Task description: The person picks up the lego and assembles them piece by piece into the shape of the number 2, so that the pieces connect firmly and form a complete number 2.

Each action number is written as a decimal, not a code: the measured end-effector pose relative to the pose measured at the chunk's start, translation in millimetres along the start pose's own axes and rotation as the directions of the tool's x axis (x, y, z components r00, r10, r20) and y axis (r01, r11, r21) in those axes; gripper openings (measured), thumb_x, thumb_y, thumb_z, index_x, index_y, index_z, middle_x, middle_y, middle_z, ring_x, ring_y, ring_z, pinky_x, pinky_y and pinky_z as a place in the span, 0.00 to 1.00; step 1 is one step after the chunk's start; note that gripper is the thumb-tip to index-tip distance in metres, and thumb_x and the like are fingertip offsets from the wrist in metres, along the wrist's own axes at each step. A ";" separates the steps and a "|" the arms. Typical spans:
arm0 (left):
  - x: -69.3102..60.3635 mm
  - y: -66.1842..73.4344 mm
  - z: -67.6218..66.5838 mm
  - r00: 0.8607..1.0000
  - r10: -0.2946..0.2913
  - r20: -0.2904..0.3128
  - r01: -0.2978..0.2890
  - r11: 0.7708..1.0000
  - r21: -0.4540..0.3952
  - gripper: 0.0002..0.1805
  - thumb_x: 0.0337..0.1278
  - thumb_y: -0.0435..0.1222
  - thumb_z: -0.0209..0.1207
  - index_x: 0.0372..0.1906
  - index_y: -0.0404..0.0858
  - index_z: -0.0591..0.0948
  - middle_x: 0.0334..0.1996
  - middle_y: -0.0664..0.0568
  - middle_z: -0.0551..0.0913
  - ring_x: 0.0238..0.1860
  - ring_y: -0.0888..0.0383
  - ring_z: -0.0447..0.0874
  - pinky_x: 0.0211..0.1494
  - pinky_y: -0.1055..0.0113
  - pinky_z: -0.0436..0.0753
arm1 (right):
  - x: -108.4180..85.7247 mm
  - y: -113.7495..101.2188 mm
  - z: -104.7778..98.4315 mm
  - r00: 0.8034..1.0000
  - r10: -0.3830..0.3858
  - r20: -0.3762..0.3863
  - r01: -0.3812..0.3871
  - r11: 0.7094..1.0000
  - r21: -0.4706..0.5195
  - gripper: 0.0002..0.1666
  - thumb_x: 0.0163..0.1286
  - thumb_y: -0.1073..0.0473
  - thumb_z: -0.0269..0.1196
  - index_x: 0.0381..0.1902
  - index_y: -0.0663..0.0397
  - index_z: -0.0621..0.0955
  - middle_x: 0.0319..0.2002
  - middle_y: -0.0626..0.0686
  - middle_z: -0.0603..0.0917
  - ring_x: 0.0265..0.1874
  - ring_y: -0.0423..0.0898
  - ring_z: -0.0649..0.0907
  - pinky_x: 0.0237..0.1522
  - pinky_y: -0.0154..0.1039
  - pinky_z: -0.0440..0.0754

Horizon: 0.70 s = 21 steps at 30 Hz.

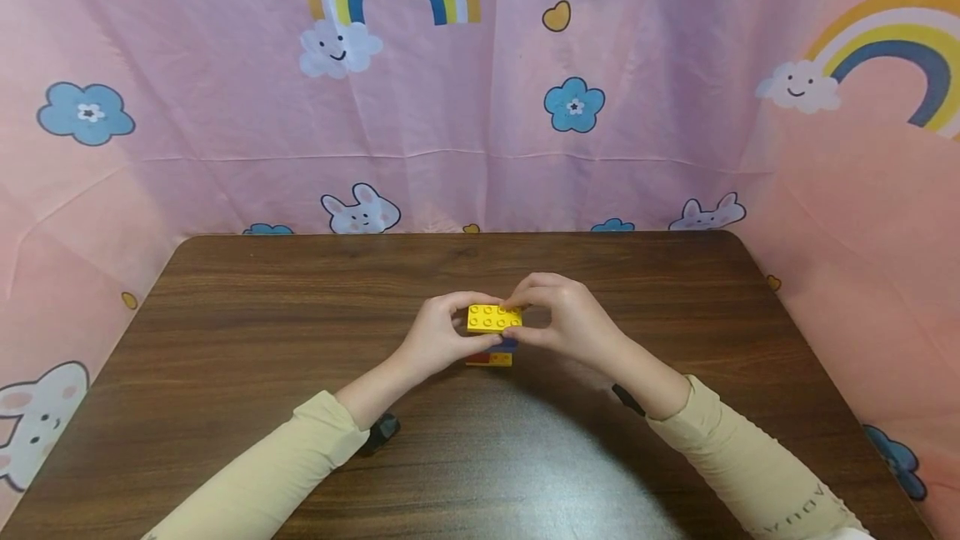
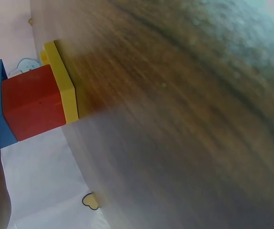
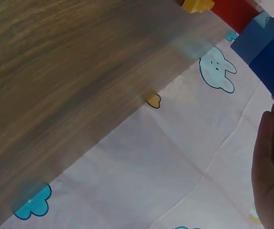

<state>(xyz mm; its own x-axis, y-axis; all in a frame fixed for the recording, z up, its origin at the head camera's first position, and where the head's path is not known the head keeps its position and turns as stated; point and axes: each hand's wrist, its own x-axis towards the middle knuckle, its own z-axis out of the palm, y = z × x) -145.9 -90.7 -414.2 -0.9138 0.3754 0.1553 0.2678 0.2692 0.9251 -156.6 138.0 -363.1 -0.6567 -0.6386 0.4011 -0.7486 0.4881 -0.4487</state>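
Observation:
A stack of toy building bricks stands between the two hands in the head view. On top is a yellow brick (image 1: 491,320) with round studs; below it come blue bricks (image 3: 272,64), a red brick (image 2: 34,102) and a thin yellow base brick (image 2: 64,83). The left hand (image 1: 438,336) grips the upper stack from the left, thumb in front by the blue and index finger behind. From the right, the right hand (image 1: 566,315) pinches the right end of the top yellow brick between thumb and fingers. The left fingertips are partly hidden.
The stack is over a dark wooden table (image 1: 262,340). A pink patterned curtain (image 1: 450,115) hangs behind and along the sides. Dark wrist straps (image 1: 381,433) show below the forearms.

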 end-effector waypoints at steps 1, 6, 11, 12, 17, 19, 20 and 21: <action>0.1 -0.1 0.2 1.000 -0.001 0.000 0.001 1.000 -0.003 0.25 0.56 0.27 0.76 0.60 0.33 0.85 0.59 0.40 0.88 0.58 0.46 0.88 0.62 0.60 0.90 | 0.3 -0.6 -0.1 1.000 0.000 0.001 0.000 1.000 -0.008 0.18 0.57 0.61 0.83 0.44 0.57 0.91 0.41 0.50 0.90 0.41 0.45 0.87 0.46 0.41 0.91; 0.2 0.8 0.4 1.000 -0.020 -0.005 0.020 1.000 -0.003 0.25 0.56 0.27 0.76 0.61 0.33 0.85 0.59 0.40 0.88 0.57 0.46 0.88 0.62 0.60 0.90 | 2.4 -2.6 -0.5 0.999 -0.042 0.017 0.044 0.994 -0.102 0.18 0.58 0.60 0.83 0.45 0.57 0.91 0.40 0.50 0.88 0.40 0.44 0.86 0.44 0.38 0.89; 0.7 1.2 0.6 0.999 -0.037 -0.006 0.037 0.999 -0.008 0.25 0.56 0.27 0.75 0.61 0.33 0.85 0.59 0.40 0.88 0.58 0.46 0.88 0.64 0.58 0.89 | 4.3 -6.7 -1.7 0.998 -0.064 0.028 0.068 0.985 -0.159 0.19 0.57 0.59 0.83 0.45 0.58 0.91 0.40 0.49 0.87 0.40 0.43 0.84 0.42 0.37 0.88; 0.7 1.2 0.7 0.999 -0.038 -0.006 0.038 0.999 -0.008 0.25 0.56 0.26 0.75 0.61 0.33 0.85 0.59 0.40 0.88 0.58 0.46 0.88 0.64 0.58 0.89 | 4.3 -7.0 -1.8 0.998 -0.064 0.029 0.068 0.984 -0.164 0.19 0.57 0.59 0.83 0.45 0.58 0.91 0.40 0.49 0.87 0.40 0.43 0.84 0.42 0.37 0.88; 0.5 0.8 1.1 0.999 -0.038 -0.009 0.038 0.999 -0.009 0.25 0.56 0.26 0.75 0.61 0.33 0.85 0.59 0.40 0.88 0.58 0.46 0.87 0.64 0.57 0.89 | 3.0 -7.4 -2.2 0.998 -0.059 0.026 0.063 0.982 -0.178 0.20 0.57 0.58 0.83 0.46 0.57 0.91 0.40 0.50 0.87 0.40 0.44 0.84 0.43 0.38 0.89; 0.3 0.8 1.2 0.999 -0.037 -0.010 0.037 0.999 -0.010 0.25 0.56 0.26 0.75 0.60 0.32 0.85 0.59 0.40 0.88 0.58 0.46 0.87 0.64 0.57 0.89 | 2.2 -7.1 -2.1 0.998 -0.058 0.020 0.061 0.982 -0.176 0.20 0.57 0.58 0.83 0.46 0.57 0.91 0.40 0.50 0.88 0.41 0.44 0.85 0.43 0.38 0.89; 0.1 1.0 1.2 0.999 -0.037 -0.011 0.036 0.999 -0.010 0.25 0.56 0.26 0.76 0.60 0.32 0.85 0.59 0.40 0.88 0.58 0.46 0.88 0.63 0.57 0.89 | 1.6 -6.7 -2.0 0.998 -0.058 0.016 0.060 0.983 -0.173 0.20 0.57 0.58 0.83 0.46 0.57 0.91 0.40 0.49 0.88 0.41 0.44 0.85 0.43 0.38 0.89; -0.1 1.2 1.1 0.999 -0.037 -0.012 0.036 0.999 -0.011 0.25 0.56 0.26 0.76 0.60 0.32 0.85 0.59 0.40 0.88 0.58 0.46 0.88 0.63 0.58 0.90 | 0.8 -6.0 -1.7 0.998 -0.060 0.010 0.061 0.984 -0.167 0.20 0.57 0.58 0.84 0.46 0.57 0.91 0.40 0.50 0.88 0.41 0.44 0.85 0.43 0.39 0.89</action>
<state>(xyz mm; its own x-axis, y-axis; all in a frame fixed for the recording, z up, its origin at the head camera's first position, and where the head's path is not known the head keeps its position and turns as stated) -145.2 -89.4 -413.5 -0.9265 0.3546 0.1255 0.2310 0.2729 0.9339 -152.9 135.6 -358.8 -0.6099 -0.6724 0.4193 -0.7917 0.5409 -0.2841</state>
